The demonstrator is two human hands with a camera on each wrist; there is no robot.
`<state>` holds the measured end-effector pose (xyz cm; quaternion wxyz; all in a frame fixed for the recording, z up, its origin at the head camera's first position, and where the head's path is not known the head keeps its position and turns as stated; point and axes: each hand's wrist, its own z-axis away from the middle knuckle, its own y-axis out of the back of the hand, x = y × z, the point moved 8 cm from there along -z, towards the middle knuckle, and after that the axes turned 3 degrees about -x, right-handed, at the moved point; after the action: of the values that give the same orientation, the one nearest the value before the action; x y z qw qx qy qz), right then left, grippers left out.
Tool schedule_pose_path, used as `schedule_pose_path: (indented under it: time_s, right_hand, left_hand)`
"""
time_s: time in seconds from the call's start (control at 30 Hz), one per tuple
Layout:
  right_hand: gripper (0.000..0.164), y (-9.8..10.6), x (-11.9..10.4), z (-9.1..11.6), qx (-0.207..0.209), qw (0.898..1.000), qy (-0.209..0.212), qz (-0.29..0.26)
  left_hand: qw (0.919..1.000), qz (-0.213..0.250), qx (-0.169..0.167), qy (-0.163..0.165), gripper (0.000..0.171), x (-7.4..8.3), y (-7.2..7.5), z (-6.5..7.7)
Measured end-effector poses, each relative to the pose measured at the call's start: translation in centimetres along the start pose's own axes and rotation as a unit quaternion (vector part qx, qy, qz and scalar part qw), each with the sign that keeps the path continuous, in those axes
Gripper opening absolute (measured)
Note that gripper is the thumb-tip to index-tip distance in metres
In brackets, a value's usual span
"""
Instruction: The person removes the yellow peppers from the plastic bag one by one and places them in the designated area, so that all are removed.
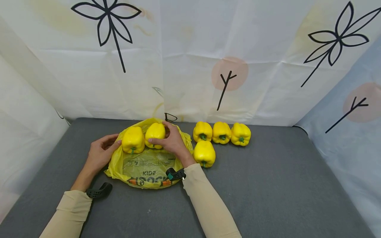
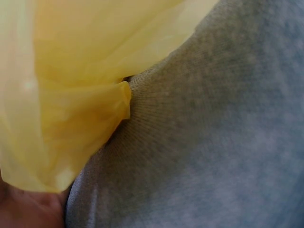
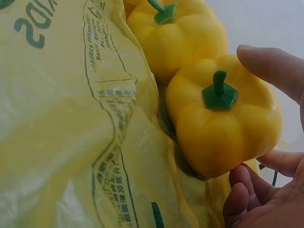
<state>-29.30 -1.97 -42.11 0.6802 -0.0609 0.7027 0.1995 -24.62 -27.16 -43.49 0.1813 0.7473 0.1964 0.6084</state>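
Note:
A yellow plastic bag [image 1: 148, 162] with printed lettering lies spread on the table. Two yellow bell peppers rest at its far side, the left one [image 1: 133, 140] beside the right one [image 1: 155, 135]. My right hand [image 1: 174, 140] grips the right pepper, thumb across its near face and fingers round its far right side. In the right wrist view, this pepper [image 3: 223, 128] shows its green stem between thumb and fingers. At the bag's left edge, my left hand [image 1: 101, 152] holds the rim, its thumb close to the left pepper. The left wrist view shows mostly bag film [image 2: 85, 109], hiding the fingers.
Right of the bag stand three yellow bell peppers in a row [image 1: 221, 133], with another pepper [image 1: 204, 153] in front of the row's left end. The grey table [image 1: 282, 185] ends at a white patterned curtain [image 1: 190, 89] behind.

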Motion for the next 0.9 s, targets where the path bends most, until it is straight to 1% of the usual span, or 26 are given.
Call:
schedule_pose_path:
  time_s: [0.23,0.43,0.67,0.9]
  right_hand:
    - [0.088,-0.02,0.35,0.05,0.002,1.000,-0.013,-0.004]
    - [0.091,0.01,0.45,0.32,0.007,1.000,-0.027,-0.005]
    - [0.090,0.04,0.57,0.35,0.014,1.000,-0.025,-0.012]
    - [0.093,0.06,0.39,0.40,0.012,0.999,-0.029,-0.015]
  left_hand:
    - [1.0000,0.007,-0.004,0.003,0.045,-0.18,-0.05,0.00]
    - [1.0000,0.007,-0.002,0.000,0.045,-0.15,0.01,0.01]
    - [1.0000,0.009,-0.002,0.002,0.045,-0.19,-0.09,0.04]
    - [1.0000,0.008,-0.002,0.003,0.045,-0.15,-0.07,0.02]
